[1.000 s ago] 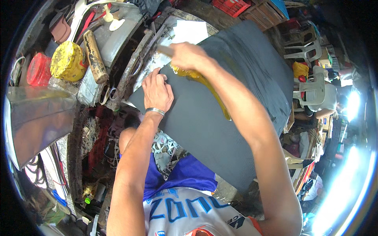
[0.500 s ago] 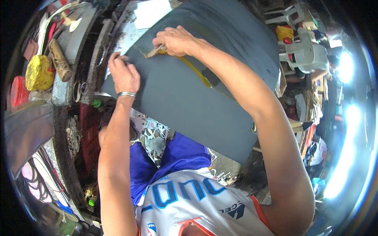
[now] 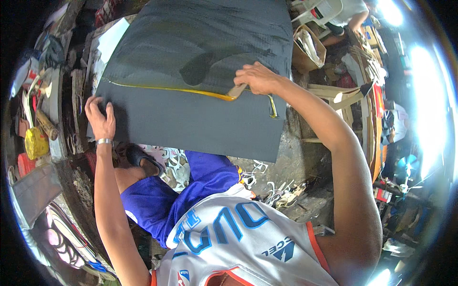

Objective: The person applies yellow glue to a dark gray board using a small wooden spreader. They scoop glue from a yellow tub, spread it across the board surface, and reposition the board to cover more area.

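Right hand (image 3: 257,78) fingers pinch a flat wooden stick (image 3: 237,90), spreading yellow glue (image 3: 167,89) across the large dark grey foam sheet (image 3: 191,119); the upper half looks coated, the lower bare. Left hand (image 3: 101,121) fingers spread on its edge.

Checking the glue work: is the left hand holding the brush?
No, the left hand rests flat on the dark sheet; the right hand holds the brush.

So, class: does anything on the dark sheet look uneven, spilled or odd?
Yes. The yellow glue line across the dark sheet is uneven, and a darker wet-looking patch lies above it. The right hand holds a wooden spreader there.
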A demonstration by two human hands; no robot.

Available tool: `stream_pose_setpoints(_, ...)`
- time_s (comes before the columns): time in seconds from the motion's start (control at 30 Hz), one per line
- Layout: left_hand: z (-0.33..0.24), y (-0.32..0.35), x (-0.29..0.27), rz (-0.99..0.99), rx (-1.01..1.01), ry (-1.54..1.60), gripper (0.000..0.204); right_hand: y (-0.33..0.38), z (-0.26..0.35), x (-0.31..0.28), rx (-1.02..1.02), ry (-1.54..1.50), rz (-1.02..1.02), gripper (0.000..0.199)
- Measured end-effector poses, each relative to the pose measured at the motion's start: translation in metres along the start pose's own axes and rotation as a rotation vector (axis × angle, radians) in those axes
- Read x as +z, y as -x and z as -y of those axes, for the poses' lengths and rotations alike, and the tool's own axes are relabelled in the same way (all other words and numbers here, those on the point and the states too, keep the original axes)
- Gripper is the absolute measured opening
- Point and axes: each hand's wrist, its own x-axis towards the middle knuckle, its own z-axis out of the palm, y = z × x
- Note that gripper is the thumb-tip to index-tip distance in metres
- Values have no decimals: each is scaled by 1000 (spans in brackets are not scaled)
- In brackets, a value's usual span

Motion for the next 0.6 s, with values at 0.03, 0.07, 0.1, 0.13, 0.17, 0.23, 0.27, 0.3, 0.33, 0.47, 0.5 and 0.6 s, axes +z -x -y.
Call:
stream_pose_setpoints(0.03,-7,7,-8,27,-13,-6,38,18,-3,10,53,17,7,34)
stream_pose_setpoints(0.07,-16,17,-13,37,-32,-42,36,36,-6,19,66,-7,-30,35)
stream_pose_setpoints(0.1,-25,28,-19,15,-16,-59,36,53,-9,27,104,-18,-33,36)
stream_pose_setpoints(0.13,-35,39,-23,16,-40,-72,36,67,-11,35,173,-23,6,37)
stream_pose_setpoints(0.17,-45,54,-26,-23,-49,-54,37,82,-11,44,236,-42,-12,34)
stream_pose_setpoints(0.23,-67,89,-27,-79,-112,-16,41,108,-10,58,258,-83,-61,33)
stream_pose_setpoints(0.27,-78,108,-25,-103,-145,7,44,119,-8,64,275,-107,-72,33)
stream_pose_setpoints(0.3,-88,127,-22,-128,-245,69,49,127,-6,69,292,-106,-64,35)
stream_pose_setpoints(0.33,-97,143,-19,-146,-382,124,54,133,-3,72,305,-100,-58,37)
stream_pose_setpoints(0.47,-123,183,1,-139,-926,698,79,144,6,72,411,-174,-51,35)
stream_pose_setpoints(0.5,-129,189,5,-86,-1012,856,80,143,6,70,456,-173,-145,36)
stream_pose_setpoints(0.6,-147,199,11,140,-1201,1248,76,138,7,66,585,-193,-268,40)
